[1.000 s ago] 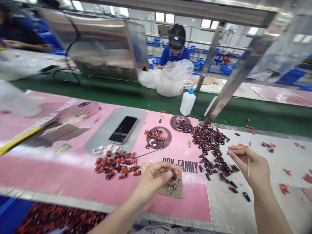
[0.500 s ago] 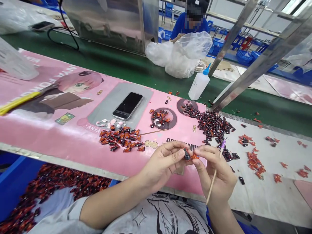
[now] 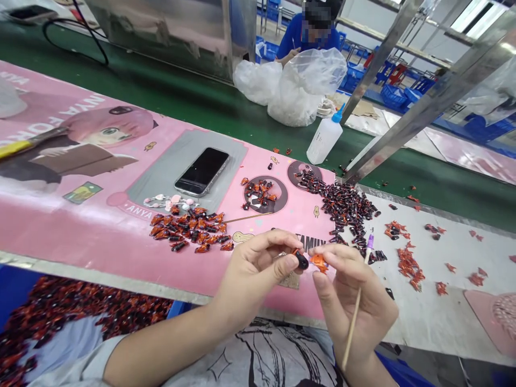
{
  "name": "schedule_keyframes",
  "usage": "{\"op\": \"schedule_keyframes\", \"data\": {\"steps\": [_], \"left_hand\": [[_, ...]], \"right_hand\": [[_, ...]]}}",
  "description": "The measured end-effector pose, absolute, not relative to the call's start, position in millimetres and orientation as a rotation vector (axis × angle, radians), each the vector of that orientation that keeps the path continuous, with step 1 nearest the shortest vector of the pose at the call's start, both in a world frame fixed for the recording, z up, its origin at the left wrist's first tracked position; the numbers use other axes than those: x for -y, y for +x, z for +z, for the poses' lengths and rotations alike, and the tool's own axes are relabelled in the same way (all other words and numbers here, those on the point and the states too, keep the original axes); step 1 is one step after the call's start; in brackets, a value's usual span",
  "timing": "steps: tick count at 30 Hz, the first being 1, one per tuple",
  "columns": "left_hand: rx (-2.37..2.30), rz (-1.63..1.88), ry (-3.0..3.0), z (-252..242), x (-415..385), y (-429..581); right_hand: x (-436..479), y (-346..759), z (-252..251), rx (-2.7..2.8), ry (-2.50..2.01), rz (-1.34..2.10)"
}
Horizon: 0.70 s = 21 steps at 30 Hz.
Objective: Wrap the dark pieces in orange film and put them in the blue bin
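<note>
Between its thumb and fingers my left hand (image 3: 252,274) pinches a small glossy black plastic piece (image 3: 301,261). Facing it, my right hand (image 3: 355,293) pinches a small orange plastic piece (image 3: 320,262). A narrow gap separates the two pieces. A thin wooden stick (image 3: 353,317) with a purple band near its top also rests in my right hand, crossing the fingers at a slant. Just beyond my hands lies a heap of small black pieces (image 3: 349,207). Joined black-and-orange pieces (image 3: 193,228) are piled left of my left hand.
On the pink mat (image 3: 100,236) lie a phone (image 3: 203,169), a bead bracelet (image 3: 173,202) and another stick (image 3: 248,217). A white bottle with a blue tip (image 3: 325,138) stands behind. Orange pieces (image 3: 410,266) are scattered right. A blue bin (image 3: 16,293) sits lower left. A co-worker (image 3: 310,35) sits opposite.
The black and orange pieces, close together before, are now slightly apart. The black piece has turned in my left fingers. The view has shifted a little to the right.
</note>
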<state>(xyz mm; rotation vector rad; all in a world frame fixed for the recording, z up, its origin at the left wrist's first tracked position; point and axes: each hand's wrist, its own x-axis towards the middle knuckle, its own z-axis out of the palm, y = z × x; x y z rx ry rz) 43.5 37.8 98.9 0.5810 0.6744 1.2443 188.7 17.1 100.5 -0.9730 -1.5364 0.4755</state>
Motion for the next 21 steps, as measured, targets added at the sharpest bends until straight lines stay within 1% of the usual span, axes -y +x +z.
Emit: {"op": "schedule_keyframes", "data": {"steps": [6, 11, 21], "left_hand": [[-0.709, 1.359, 0.711, 100, -38, 40], [-0.793, 1.368, 0.747, 103, -38, 40], [-0.781, 1.305, 0.735, 104, -38, 38]], "right_hand": [[-23, 182, 97, 1.737, -0.937, 0.269], [-23, 180, 103, 1.844, -0.972, 0.041], [-17, 182, 105, 1.921, -0.984, -0.029]]}}
